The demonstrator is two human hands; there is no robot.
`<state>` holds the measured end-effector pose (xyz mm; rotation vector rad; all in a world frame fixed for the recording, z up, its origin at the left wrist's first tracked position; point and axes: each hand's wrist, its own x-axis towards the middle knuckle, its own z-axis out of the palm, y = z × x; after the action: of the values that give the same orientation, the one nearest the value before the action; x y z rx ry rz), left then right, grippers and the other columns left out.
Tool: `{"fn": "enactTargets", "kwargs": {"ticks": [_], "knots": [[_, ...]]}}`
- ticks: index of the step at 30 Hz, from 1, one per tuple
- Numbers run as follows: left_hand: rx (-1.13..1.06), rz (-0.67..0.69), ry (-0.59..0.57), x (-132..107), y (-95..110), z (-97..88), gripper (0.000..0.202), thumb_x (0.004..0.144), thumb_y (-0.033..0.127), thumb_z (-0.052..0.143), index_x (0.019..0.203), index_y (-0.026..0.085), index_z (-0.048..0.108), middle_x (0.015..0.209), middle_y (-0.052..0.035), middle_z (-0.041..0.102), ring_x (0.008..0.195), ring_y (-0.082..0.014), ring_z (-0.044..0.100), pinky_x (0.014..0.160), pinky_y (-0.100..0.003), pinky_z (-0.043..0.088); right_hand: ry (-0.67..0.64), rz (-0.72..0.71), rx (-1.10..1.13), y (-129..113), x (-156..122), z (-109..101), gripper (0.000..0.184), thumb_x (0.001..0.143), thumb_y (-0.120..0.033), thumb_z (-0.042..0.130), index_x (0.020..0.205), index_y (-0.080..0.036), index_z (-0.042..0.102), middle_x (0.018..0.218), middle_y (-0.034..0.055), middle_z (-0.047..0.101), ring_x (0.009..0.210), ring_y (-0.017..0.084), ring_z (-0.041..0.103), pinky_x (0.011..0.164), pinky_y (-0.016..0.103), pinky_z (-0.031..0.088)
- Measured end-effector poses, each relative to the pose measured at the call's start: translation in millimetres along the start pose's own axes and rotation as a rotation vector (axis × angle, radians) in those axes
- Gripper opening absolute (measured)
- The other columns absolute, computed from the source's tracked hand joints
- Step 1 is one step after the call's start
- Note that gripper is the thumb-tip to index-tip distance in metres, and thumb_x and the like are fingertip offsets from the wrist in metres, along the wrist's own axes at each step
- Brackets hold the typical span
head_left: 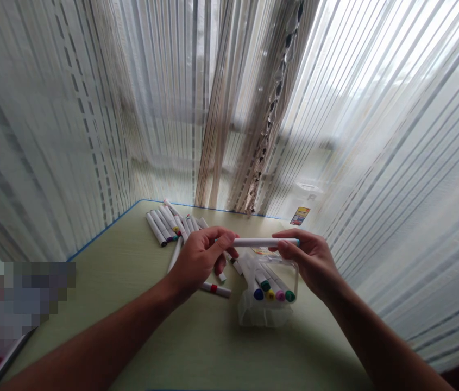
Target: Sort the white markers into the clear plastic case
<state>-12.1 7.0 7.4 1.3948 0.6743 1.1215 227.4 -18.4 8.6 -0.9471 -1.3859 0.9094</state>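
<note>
A white marker [253, 243] with a light blue end lies level in the air between my two hands. My left hand [207, 252] pinches its left end between thumb and fingers. At the other end, my right hand [305, 252] grips it near the blue tip. Below them, a clear plastic case [268, 317] stands on the table, holding several markers with blue, green, yellow and pink ends facing me. Loose white markers [158, 228] lie in a heap behind and left of my left hand. One marker with a red band [215, 289] rests just left of the case.
The pale green table [131, 304] has a blue edge and meets striped string curtains [164, 108] at the back and sides. A clear lid with a printed label [300, 215] stands upright behind my right hand. A blurred-out patch [5, 309] covers the lower left.
</note>
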Motion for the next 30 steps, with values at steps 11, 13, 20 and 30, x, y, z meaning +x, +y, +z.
{"fn": "enactTargets", "kwargs": {"ticks": [11, 13, 20, 30], "knots": [[0.033, -0.003, 0.008, -1.5, 1.1, -0.2, 0.030, 0.087, 0.038, 0.071, 0.101, 0.011, 0.070, 0.076, -0.0036, 0.072, 0.044, -0.0056, 0.048, 0.041, -0.018, 0.040, -0.008, -0.013, -0.008, 0.0, 0.7, -0.4, 0.018, 0.078, -0.034, 0.084, 0.090, -0.020, 0.082, 0.075, 0.0050, 0.076, 0.063, 0.014, 0.062, 0.057, 0.023, 0.047], [0.033, -0.006, 0.004, -1.5, 0.8, 0.0, 0.031, 0.087, 0.039, 0.071, 0.100, 0.011, 0.070, 0.075, -0.0041, 0.072, 0.044, -0.0060, 0.048, 0.041, -0.019, 0.040, -0.015, -0.002, -0.004, -0.8, 0.2, -0.1, 0.020, 0.077, -0.033, 0.085, 0.092, -0.021, 0.082, 0.077, 0.0051, 0.077, 0.070, 0.016, 0.067, 0.063, 0.024, 0.051], [0.008, -0.018, -0.012, -1.9, -0.2, 0.0, 0.032, 0.088, 0.041, 0.068, 0.096, 0.011, 0.069, 0.074, -0.0050, 0.072, 0.044, -0.0062, 0.048, 0.040, -0.019, 0.039, -0.019, 0.026, 0.026, -4.0, 0.0, 2.8, 0.019, 0.076, -0.035, 0.085, 0.090, -0.021, 0.083, 0.077, 0.0050, 0.079, 0.070, 0.016, 0.070, 0.066, 0.024, 0.053], [0.012, -0.027, -0.015, -2.7, 0.1, -0.2, 0.030, 0.087, 0.038, 0.069, 0.100, 0.011, 0.069, 0.076, -0.0047, 0.071, 0.046, -0.0066, 0.049, 0.042, -0.019, 0.041, 0.019, 0.032, -0.018, -0.8, -0.1, 2.2, 0.022, 0.079, -0.038, 0.083, 0.089, -0.019, 0.083, 0.071, 0.0074, 0.078, 0.059, 0.013, 0.058, 0.057, 0.023, 0.044]]}}
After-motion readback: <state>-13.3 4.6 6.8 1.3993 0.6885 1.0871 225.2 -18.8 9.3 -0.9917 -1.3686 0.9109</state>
